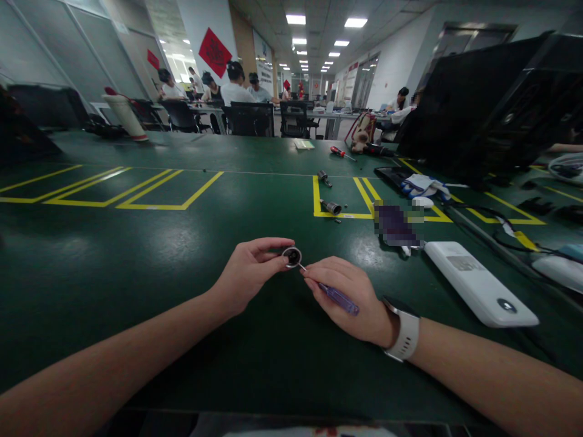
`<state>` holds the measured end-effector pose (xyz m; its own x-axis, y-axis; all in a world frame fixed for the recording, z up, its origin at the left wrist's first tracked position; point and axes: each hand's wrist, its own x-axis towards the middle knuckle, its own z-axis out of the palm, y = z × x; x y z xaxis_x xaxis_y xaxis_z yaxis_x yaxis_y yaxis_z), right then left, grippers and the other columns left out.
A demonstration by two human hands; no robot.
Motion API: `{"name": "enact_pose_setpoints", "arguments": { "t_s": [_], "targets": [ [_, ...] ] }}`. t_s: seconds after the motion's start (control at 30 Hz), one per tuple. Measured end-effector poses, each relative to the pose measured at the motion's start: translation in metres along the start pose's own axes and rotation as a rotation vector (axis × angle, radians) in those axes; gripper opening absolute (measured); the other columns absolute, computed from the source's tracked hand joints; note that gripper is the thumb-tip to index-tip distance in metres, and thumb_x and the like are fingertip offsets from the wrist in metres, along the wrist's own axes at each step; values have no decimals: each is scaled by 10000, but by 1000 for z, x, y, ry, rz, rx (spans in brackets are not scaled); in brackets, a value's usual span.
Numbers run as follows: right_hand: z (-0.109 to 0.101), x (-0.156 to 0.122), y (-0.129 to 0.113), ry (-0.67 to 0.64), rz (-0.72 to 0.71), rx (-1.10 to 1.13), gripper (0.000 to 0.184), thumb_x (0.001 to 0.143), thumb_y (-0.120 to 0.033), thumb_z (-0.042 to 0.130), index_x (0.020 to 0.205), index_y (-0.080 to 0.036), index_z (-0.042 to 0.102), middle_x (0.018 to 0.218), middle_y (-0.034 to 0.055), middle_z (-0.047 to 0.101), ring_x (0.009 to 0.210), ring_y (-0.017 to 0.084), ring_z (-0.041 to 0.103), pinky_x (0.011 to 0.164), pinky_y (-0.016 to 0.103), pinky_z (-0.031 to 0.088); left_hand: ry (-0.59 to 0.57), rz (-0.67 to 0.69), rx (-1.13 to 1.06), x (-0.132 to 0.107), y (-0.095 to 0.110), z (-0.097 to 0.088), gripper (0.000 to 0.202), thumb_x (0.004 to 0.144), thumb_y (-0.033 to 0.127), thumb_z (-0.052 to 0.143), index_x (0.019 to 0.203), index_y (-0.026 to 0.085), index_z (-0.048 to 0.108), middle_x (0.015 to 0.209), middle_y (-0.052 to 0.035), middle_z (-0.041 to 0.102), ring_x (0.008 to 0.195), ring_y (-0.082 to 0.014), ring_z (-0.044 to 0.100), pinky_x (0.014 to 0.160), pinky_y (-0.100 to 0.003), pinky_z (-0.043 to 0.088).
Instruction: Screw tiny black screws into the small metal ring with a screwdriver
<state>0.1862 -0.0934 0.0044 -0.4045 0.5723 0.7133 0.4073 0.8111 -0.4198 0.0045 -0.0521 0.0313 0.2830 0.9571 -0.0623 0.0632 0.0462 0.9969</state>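
My left hand [248, 273] pinches a small round metal part [292, 257] between thumb and fingers. The part has a shiny rim and a dark inside that faces me. My right hand [348, 294] is closed around a screwdriver with a purple see-through handle [339, 298]. Its thin shaft points up and left, and the tip is at the rim of the metal part; whether it touches cannot be made out. Both hands are just above the green table [191, 358]. Beyond them lie a cylindrical metal piece [331, 207] and a smaller metal piece [323, 177].
To the right are a white power bank [480, 282], a blurred-out phone [395, 224], gloves [426, 187] and cables. A red-handled screwdriver [339, 152] lies farther back. Yellow tape [152, 207] marks the table. A dark monitor [483, 97] stands at right; people sit at far desks.
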Motion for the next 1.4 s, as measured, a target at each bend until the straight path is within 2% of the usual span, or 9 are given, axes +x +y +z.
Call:
{"name": "enact_pose_setpoints", "arguments": {
  "t_s": [0.13, 0.4, 0.6, 0.9, 1.2, 1.4],
  "targets": [
    [0, 0, 0, 10, -37, -9, 243, 825, -96, 529, 1057, -159, 566, 917, 88, 667, 829, 163, 612, 733, 323, 523, 9, 26, 9, 1, 1, 0, 300, 663, 156, 684, 960, 125, 655, 895, -49, 720, 806, -164, 670, 764, -279, 543],
    [0, 1, -1, 17, -24, -25, 220, 829, -101, 521, 1036, -161, 567, 912, 83, 667, 828, 161, 611, 738, 329, 527, -11, 39, 53, 0, 0, 0, 241, 681, 151, 664, 921, 126, 662, 824, -30, 722, 760, -141, 671, 734, -250, 547],
    [1, 0, -1, 1, -30, -17, 198, 826, -105, 536, 1016, -143, 576, 919, 87, 670, 838, 157, 611, 755, 319, 523, -25, 63, 90, -1, 0, 0, 250, 669, 146, 666, 917, 123, 666, 858, -41, 727, 794, -160, 679, 767, -282, 557],
    [-1, 1, -4, -1, -83, -55, 191, 820, -87, 534, 1001, -132, 572, 906, 99, 675, 839, 165, 623, 746, 316, 530, 37, 87, 173, -1, 2, 2, 216, 670, 169, 646, 876, 119, 683, 862, -56, 729, 783, -180, 684, 747, -298, 565],
    [1, 1, -4, -24, -107, -93, 172, 823, -89, 531, 984, -135, 573, 913, 100, 679, 853, 174, 628, 765, 334, 534, 12, 114, 184, -1, 0, 0, 221, 669, 166, 635, 880, 112, 672, 845, -59, 727, 769, -175, 684, 737, -297, 563],
    [2, 0, -4, 21, -142, -106, 181, 808, -70, 542, 979, -122, 570, 889, 107, 684, 832, 174, 632, 750, 333, 539, 24, 118, 198, -2, 2, 2, 215, 672, 164, 624, 875, 109, 670, 826, -60, 727, 757, -177, 685, 715, -296, 568]
  ]
}}
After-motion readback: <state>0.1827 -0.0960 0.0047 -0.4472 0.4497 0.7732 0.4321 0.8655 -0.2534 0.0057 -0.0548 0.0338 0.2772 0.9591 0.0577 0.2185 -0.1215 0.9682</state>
